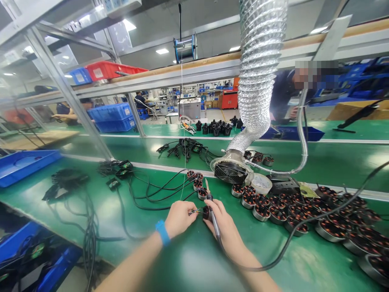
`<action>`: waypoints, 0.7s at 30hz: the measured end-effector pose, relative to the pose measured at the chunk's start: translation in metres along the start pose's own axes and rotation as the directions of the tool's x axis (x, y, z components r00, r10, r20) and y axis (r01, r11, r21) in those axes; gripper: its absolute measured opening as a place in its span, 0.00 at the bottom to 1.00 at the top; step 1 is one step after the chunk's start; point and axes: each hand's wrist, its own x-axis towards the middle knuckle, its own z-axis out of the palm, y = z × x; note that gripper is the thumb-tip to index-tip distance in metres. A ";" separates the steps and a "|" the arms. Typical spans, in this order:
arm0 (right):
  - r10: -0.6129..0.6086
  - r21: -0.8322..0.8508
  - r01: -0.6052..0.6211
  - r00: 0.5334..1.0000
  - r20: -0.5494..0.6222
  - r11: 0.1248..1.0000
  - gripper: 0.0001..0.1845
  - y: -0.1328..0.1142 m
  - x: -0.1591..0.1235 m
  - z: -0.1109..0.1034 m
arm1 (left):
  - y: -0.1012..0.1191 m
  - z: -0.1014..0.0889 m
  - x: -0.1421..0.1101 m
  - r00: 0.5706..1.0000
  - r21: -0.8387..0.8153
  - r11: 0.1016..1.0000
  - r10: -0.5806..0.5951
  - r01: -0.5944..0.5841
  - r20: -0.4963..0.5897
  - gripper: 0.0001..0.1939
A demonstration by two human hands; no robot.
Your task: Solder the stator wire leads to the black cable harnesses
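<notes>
My left hand [179, 219], with a blue wristband [163, 232], pinches thin coloured wires [196, 211] just left of a small dark round motor part [206, 213]. A black cable [161, 208] runs up to this hand from the left. My right hand [226, 229] is closed around a soldering iron [215, 224], its tip pointing up and away from me. The fingers of that hand also touch the motor part. From a spool [184, 48] overhead, a thin solder wire [182, 121] hangs down close behind my left hand.
Several motor stators [278, 214] cover the right of the green bench [146, 251]. A fume fan [231, 172] with a silver duct [258, 61] stands ahead. Cables [89, 231] and a blue tray [27, 164] lie left. The iron's cord [291, 235] crosses right. Another person [281, 95] is opposite.
</notes>
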 end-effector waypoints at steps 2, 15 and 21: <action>-0.002 -0.013 0.002 1.000 -0.006 1.000 0.30 0.000 0.000 0.000 | -0.001 -0.001 -0.001 0.999 -0.056 0.998 -0.033 0.033 -0.002 0.08; -0.009 0.000 0.009 1.000 0.002 1.000 0.26 -0.002 0.001 -0.001 | -0.006 -0.008 0.040 0.953 -0.578 0.803 0.047 0.142 0.300 0.15; -0.037 -0.042 0.035 0.997 -0.066 0.998 0.23 0.017 0.004 0.008 | -0.023 0.000 0.054 0.922 -0.609 0.772 0.081 0.183 0.380 0.14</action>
